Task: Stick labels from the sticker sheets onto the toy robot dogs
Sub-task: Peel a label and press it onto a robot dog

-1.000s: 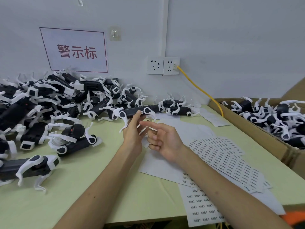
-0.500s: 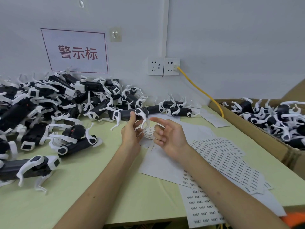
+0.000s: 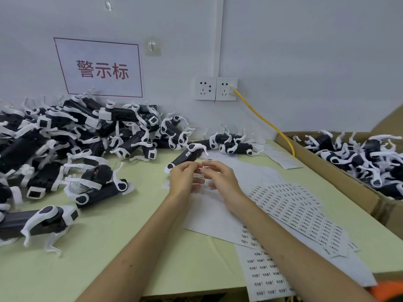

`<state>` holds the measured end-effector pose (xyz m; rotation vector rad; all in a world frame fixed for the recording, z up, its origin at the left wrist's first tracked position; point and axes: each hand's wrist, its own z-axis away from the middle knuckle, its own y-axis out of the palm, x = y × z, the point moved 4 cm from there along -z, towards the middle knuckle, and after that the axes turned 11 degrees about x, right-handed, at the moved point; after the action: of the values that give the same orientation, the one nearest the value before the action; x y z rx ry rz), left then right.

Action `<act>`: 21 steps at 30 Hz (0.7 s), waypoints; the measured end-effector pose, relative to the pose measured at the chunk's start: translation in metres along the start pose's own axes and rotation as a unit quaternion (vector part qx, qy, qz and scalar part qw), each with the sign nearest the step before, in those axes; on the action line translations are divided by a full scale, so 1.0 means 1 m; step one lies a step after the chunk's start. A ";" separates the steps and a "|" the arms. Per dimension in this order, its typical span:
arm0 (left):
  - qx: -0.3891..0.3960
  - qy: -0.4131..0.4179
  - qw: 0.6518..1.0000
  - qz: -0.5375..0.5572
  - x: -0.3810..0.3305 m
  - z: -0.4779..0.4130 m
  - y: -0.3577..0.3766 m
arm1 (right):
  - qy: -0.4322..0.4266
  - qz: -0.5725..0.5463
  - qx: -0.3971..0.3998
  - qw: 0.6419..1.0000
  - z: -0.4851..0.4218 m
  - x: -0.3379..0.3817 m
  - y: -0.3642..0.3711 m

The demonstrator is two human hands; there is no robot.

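Both hands are now sitting lower and closer together than half a second ago: the right hand [image 3: 221, 180], then spread palm-up, is now curling its fingers toward the left hand [image 3: 182, 179]. The left hand is gripping the lower end of one toy robot dog [image 3: 187, 156], which is tilting up and away over the table [image 3: 109, 247]. A small label strip [image 3: 198, 176] is showing between the two hands. Whether the right fingertips are pinching a label cannot be told.

Judged step: peeling one label for transfer to the held dog.

- Keep the dog steady in the left grip, with a flat stretch of the black body facing up.
- Lift the label by one corner only; avoid touching the adhesive face.
- Lay one edge down first, then press along its length.

Spare sticker sheets [image 3: 294, 212] are lying just right of the hands.
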<state>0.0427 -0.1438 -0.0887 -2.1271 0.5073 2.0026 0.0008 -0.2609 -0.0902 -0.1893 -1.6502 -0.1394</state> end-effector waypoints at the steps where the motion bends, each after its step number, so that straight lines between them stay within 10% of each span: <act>1: -0.003 -0.010 1.000 0.006 0.001 -0.001 -0.001 | 0.005 0.004 -0.006 1.000 -0.001 -0.001 -0.001; 9: -0.043 -0.054 0.998 0.008 0.007 0.000 -0.004 | -0.012 -0.034 -0.049 0.998 -0.003 -0.001 -0.009; 21: -0.015 -0.078 0.997 -0.014 0.010 -0.003 -0.005 | -0.202 0.222 0.003 0.954 0.005 0.012 0.008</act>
<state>0.0478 -0.1417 -0.0992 -1.9627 0.4217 2.1512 -0.0037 -0.2519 -0.0786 -0.6111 -1.9687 0.2652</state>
